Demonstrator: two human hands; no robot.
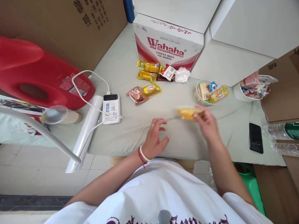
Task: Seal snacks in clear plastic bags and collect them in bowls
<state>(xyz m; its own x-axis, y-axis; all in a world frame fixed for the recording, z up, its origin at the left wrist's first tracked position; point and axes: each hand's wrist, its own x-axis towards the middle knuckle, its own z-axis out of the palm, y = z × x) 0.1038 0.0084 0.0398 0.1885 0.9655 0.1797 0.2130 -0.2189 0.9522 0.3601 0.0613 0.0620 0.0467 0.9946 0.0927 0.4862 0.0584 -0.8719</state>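
Working at a cloth-covered table (130, 130), seen from above. From the left: one red plastic jug (35, 74) lying on its side, one clear cup (56, 114) tipped over beside it, one white roll (87, 124) hanging past the near edge, one white power bank (111, 109) with its cable looped back toward the jug. Further in, one brown snack packet (137, 95) touching one yellow packet (151, 89); behind them two more yellow packets (149, 71), one red-and-white sachet (168, 72) and one crumpled clear wrapper (182, 75), all close against one Wahaha water carton (168, 43). Left hand (155, 138) resting near the front edge, fingers loosely spread, holding nothing, with a ring, a bead bracelet and a red cord at the wrist. Bare cloth around it and ahead to the packets. Right hand (206, 123) raised just above the cloth, blurred, pinching one yellow snack packet (187, 112) at its end, just in front of one clear bowl (205, 93) of mixed snacks. One white bowl (251, 88) of wrappers further right, one black phone (255, 137) near the front edge, two water bottles (281, 137) at the far right. Cardboard boxes closing off the back and right side.
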